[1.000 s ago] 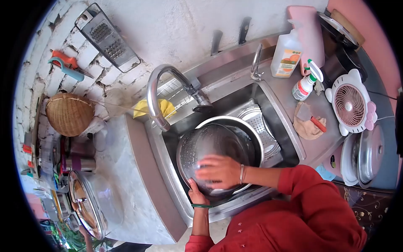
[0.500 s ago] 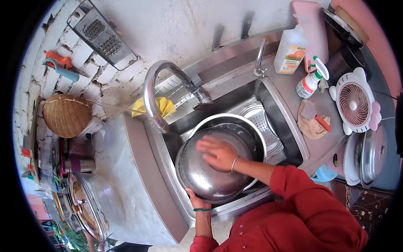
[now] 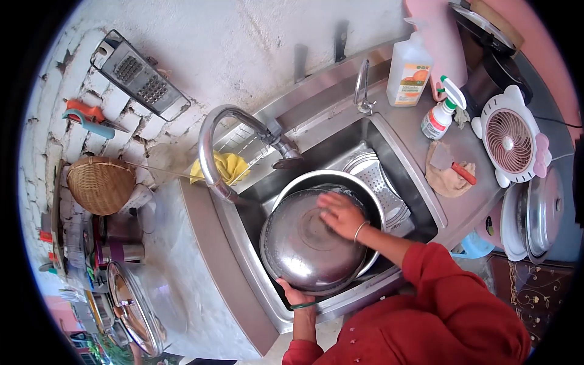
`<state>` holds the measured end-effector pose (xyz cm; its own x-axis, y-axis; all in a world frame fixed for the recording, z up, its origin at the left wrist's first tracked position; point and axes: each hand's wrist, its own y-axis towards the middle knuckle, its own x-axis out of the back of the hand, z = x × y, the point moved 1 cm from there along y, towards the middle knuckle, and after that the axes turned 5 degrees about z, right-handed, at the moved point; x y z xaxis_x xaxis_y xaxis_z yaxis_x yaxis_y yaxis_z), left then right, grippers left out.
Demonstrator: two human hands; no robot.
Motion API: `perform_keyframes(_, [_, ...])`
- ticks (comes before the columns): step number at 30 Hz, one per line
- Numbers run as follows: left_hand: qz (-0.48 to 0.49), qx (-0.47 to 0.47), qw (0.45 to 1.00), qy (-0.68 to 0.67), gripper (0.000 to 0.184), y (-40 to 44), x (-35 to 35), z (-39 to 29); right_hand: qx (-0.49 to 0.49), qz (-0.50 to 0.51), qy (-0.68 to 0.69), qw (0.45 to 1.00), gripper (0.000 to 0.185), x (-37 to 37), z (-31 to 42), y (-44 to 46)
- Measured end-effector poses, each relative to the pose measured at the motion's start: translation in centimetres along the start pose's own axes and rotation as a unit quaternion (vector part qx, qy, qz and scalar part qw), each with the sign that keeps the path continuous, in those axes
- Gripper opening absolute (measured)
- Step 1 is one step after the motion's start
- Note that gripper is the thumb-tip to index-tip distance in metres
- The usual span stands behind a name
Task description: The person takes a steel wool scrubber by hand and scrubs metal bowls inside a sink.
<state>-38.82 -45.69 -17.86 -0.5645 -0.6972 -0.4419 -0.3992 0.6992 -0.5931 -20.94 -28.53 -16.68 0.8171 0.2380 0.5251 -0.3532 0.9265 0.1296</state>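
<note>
A round metal bowl is tilted with its underside up, over a larger steel basin in the sink. My left hand grips the bowl's lower rim; its fingers are partly hidden behind the metal. My right hand lies on the bowl's upper right surface, fingers spread and slightly blurred, with nothing visible held in it. Under the curved faucet no water shows. A perforated metal piece is in the sink, right of the basin.
A yellow cloth hangs on the wire rack behind the sink. Right of the sink are a large bottle, a spray bottle, a tan cloth and a white fan. The grey counter lies left.
The bowl has turned from its dark, speckled side to its smooth underside. My right hand has moved up and right across it. The camera view has shifted slightly.
</note>
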Motion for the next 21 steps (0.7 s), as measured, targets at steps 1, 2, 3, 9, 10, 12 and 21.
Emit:
perform_keyframes(1, [-0.011,-0.007,1.0,0.01,0.065,0.0,-0.2,0.1,-0.086,-0.041,0.008,0.995,0.034,0.5,-2.6,0.6])
perform_keyframes(2, [-0.021,-0.01,0.999,0.024,0.066,-0.2,-0.2,0.0,-0.088,-0.044,0.009,0.995,0.034,0.4,-2.1,0.1])
perform_keyframes(3, [-0.02,-0.008,0.999,0.028,0.066,-0.4,0.0,-0.2,-0.033,-0.041,-0.04,0.998,0.035,0.2,-0.6,-0.8])
perform_keyframes(9, [0.067,0.011,0.998,-0.005,0.066,0.3,1.0,0.5,0.169,0.116,-0.029,0.978,0.04,-0.8,8.6,-7.1])
perform_keyframes(10, [0.032,0.011,0.999,-0.002,0.067,0.5,0.8,0.8,0.134,0.067,-0.028,0.988,0.037,-0.5,6.7,-6.0])
perform_keyframes(12, [-0.006,0.01,1.0,-0.001,0.068,0.4,0.7,1.1,0.035,-0.019,-0.027,0.999,0.034,0.3,0.7,-3.3])
perform_keyframes(21, [-0.02,0.005,1.0,0.01,0.073,-0.8,-1.2,0.6,0.076,0.009,-0.01,0.997,0.039,1.3,6.8,-7.4])
